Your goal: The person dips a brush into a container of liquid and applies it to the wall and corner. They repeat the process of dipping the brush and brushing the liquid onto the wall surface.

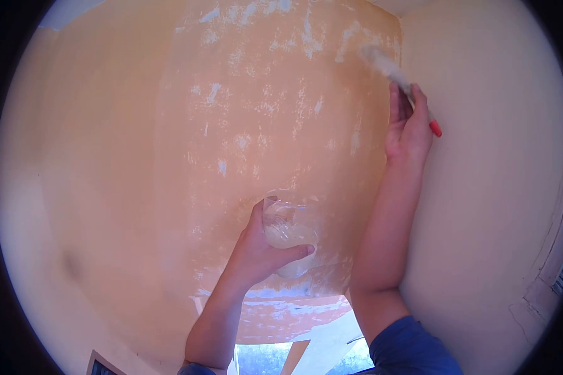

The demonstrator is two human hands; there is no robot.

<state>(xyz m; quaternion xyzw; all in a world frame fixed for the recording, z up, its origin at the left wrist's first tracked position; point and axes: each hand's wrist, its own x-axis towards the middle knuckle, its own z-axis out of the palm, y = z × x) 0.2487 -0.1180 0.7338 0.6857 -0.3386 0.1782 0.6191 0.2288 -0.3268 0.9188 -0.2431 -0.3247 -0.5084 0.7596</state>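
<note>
My right hand (410, 128) is raised near the corner, its fingers closed around the handle of a paintbrush (386, 65). The pale, blurred bristle end points up and left over the wall, and the red tip of the handle sticks out below the hand. Lower down, my left hand (256, 253) grips a clear plastic container (289, 234) from its left side, thumb across the front. Something whitish shows inside it. Behind both hands is a peach-orange wall (256, 156) with patchy white streaks and spots.
A plain cream wall (481, 162) meets the patchy one at a corner on the right. Cracks run along its far right edge. Below, past a ledge, are bright window panes (263, 359). A dark framed opening (100, 364) shows at the bottom left.
</note>
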